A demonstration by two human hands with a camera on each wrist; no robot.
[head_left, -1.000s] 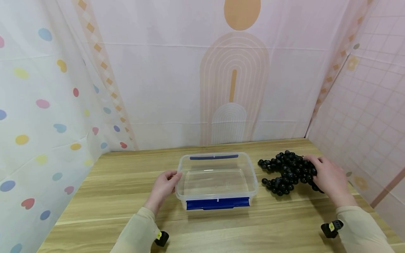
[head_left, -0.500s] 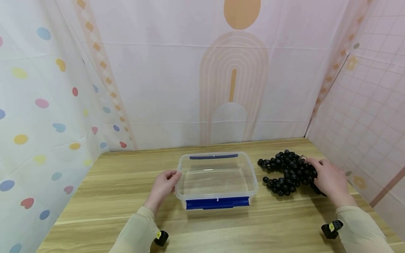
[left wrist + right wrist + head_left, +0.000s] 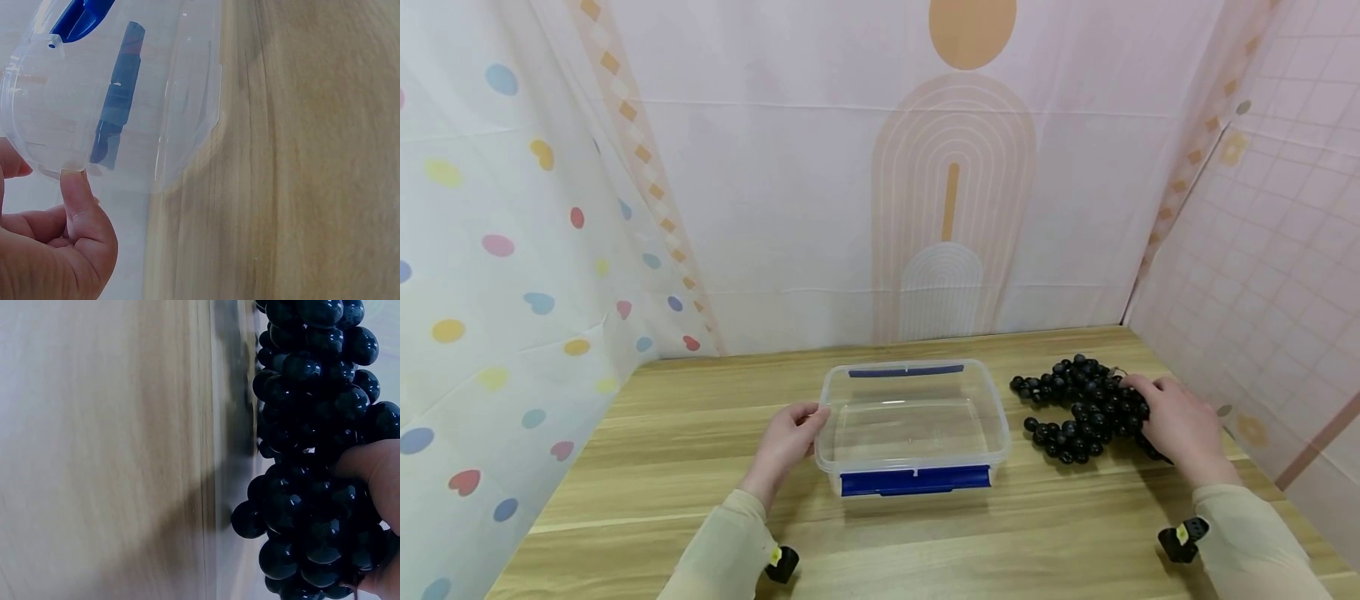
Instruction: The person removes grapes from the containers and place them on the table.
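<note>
A clear plastic food container (image 3: 910,458) with blue clip flaps stands on the table, its top uncovered. My left hand (image 3: 786,442) pinches its left rim between thumb and fingers; the left wrist view shows the thumb (image 3: 78,200) against the rim. To the right of the container are bunches of black grapes (image 3: 1086,412), shiny and round. My right hand (image 3: 1183,425) grips them at their right end. Up close in the right wrist view, the grapes (image 3: 312,506) cover much of the fingers, and a thin stem shows at the bottom.
The wood-grain table (image 3: 925,550) reaches back to a patterned curtain (image 3: 797,208). More hanging cloth closes off the left and right sides. A small black wrist camera (image 3: 782,565) sits on the left sleeve, another on the right.
The grapes have shifted slightly, their lower front strand moving a little to the right. My right hand has stayed nearly in place on them. The container and left hand look the same.
</note>
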